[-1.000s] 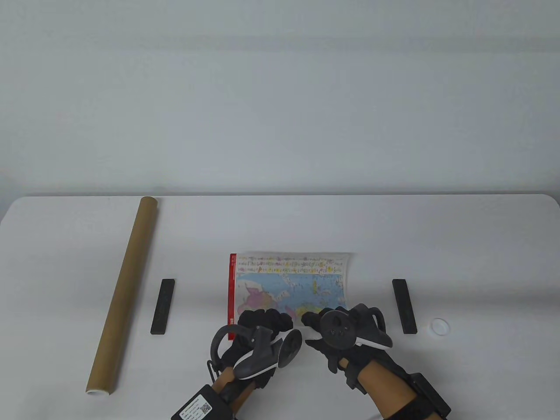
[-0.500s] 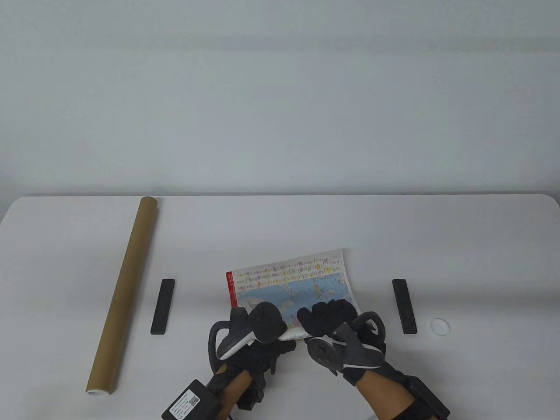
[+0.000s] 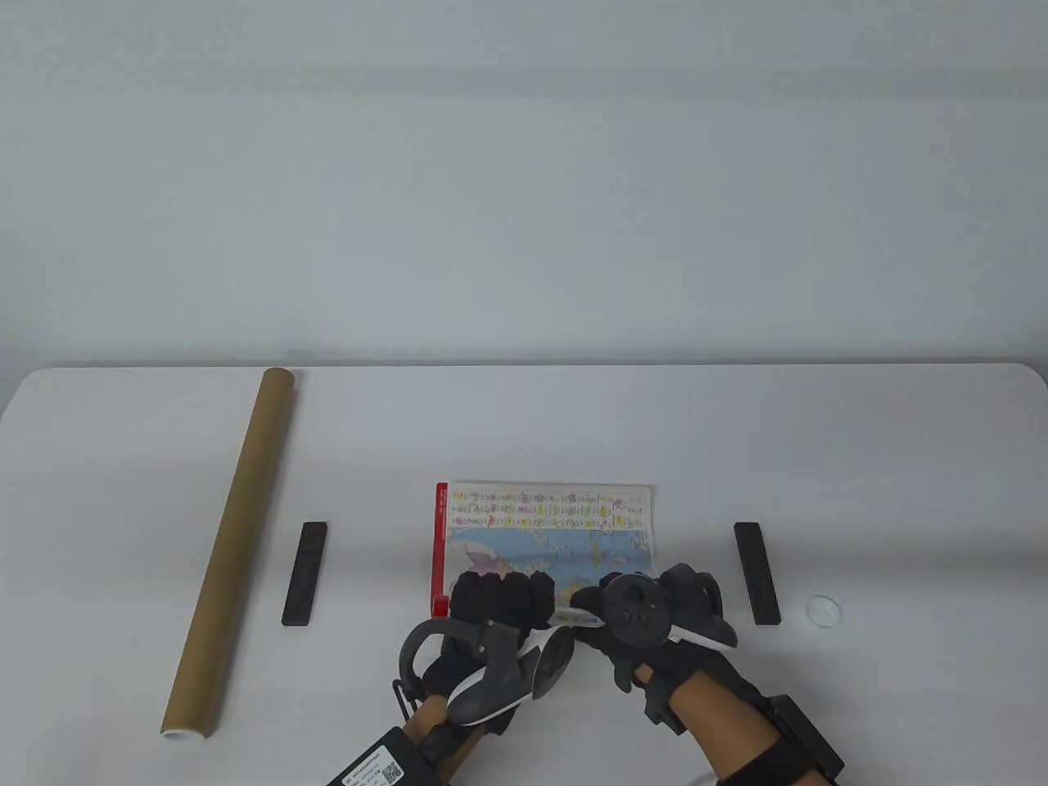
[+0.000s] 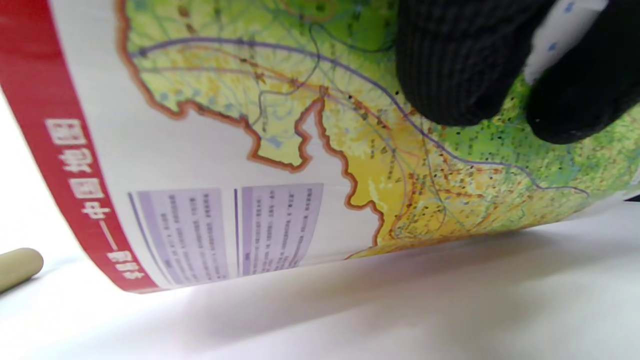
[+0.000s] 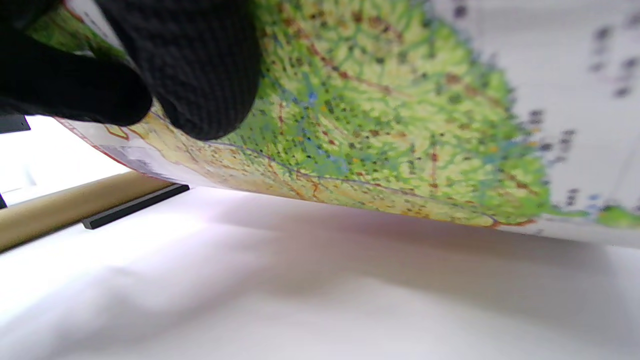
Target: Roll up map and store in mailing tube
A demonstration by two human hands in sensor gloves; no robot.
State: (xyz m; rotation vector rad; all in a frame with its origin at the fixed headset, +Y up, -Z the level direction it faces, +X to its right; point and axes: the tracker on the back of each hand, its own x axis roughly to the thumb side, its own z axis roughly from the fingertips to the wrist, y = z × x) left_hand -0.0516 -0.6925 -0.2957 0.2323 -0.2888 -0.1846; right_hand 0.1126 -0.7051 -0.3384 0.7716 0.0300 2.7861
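Observation:
A colourful map (image 3: 544, 524) with a red left border lies at the table's middle front, its near part curled into a roll under both hands. My left hand (image 3: 499, 599) grips the roll's left part. My right hand (image 3: 630, 602) grips its right part. In the left wrist view gloved fingers (image 4: 460, 65) press on the curved map (image 4: 250, 165). In the right wrist view fingers (image 5: 200, 65) press on the map's green area (image 5: 380, 115). The brown mailing tube (image 3: 233, 547) lies at the left, running near to far; it also shows in the right wrist view (image 5: 75, 205).
Two black bars lie flat either side of the map, the left bar (image 3: 304, 573) and the right bar (image 3: 756, 572). A white cap (image 3: 823, 609) sits right of the right bar. The table's far edge (image 3: 524, 367) meets a plain wall.
The map's far edge, skewed half a second ago, lies square again. Both hands have moved forward over the roll, and less flat map shows than one second ago.

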